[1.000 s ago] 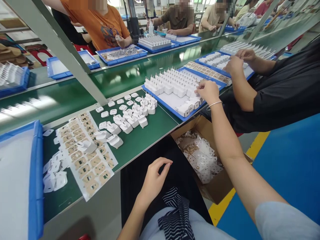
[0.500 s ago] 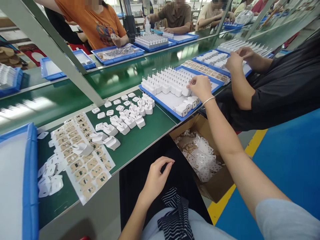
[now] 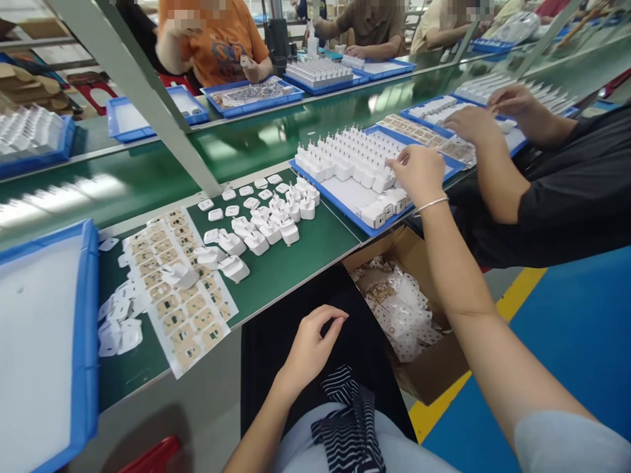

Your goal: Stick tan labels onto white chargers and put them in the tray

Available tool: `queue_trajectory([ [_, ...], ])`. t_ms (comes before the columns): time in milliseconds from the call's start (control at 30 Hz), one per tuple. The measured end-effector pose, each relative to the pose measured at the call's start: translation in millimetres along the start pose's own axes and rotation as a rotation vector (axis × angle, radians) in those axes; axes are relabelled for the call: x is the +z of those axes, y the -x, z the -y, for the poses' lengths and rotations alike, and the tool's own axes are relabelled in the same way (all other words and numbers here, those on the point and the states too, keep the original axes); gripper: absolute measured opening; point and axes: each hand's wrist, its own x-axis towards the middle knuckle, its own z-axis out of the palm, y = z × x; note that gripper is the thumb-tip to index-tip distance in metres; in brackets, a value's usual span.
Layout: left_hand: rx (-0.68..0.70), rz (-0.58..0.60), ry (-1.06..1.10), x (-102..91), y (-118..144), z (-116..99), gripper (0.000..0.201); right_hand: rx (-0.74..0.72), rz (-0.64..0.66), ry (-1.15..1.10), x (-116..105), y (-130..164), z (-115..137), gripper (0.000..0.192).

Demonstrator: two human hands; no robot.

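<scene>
My right hand (image 3: 418, 172) reaches far over a blue tray (image 3: 355, 220) filled with rows of white plug adapters (image 3: 345, 154), its fingers curled on the adapters at the tray's near right corner; whether it grips one I cannot tell. A thin bracelet circles that wrist. My left hand (image 3: 309, 348) rests below the bench edge over my lap, fingers loosely pinched with nothing visible in them. Loose white adapters (image 3: 261, 230) and small white caps lie on the green bench in front of me, next to a label sheet (image 3: 180, 289).
An empty blue tray (image 3: 89, 328) sits at the left. A cardboard box (image 3: 434, 368) of plastic scraps stands on the floor by my knee. A co-worker's hands (image 3: 473, 121) work at the trays on my right. More people sit across the green conveyor (image 3: 148, 177). A slanted metal post (image 3: 148, 105) crosses the bench.
My right hand moved from the tray's near right edge a little inward along the front row of adapters. My left hand stayed in my lap. The camera shifted slightly.
</scene>
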Motion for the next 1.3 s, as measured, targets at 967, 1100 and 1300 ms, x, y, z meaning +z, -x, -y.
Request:
queue_trajectory([
  [967,0.097,-0.309,0.491,1.1,-24.3,-23.5,0.05,0.349,0.997,-1.545,29.0,277.6,27.9,0.032],
  [1100,0.069,-0.162,0.392,-5.7,-25.4,-29.1,0.055,0.075,0.426,-1.279,-0.4,257.0,0.4,0.02],
  [1300,0.085,-0.1,0.325,-7.8,-19.9,-38.1,0.054,-0.443,0.331,-1.038,-36.5,229.1,-6.3,0.02],
])
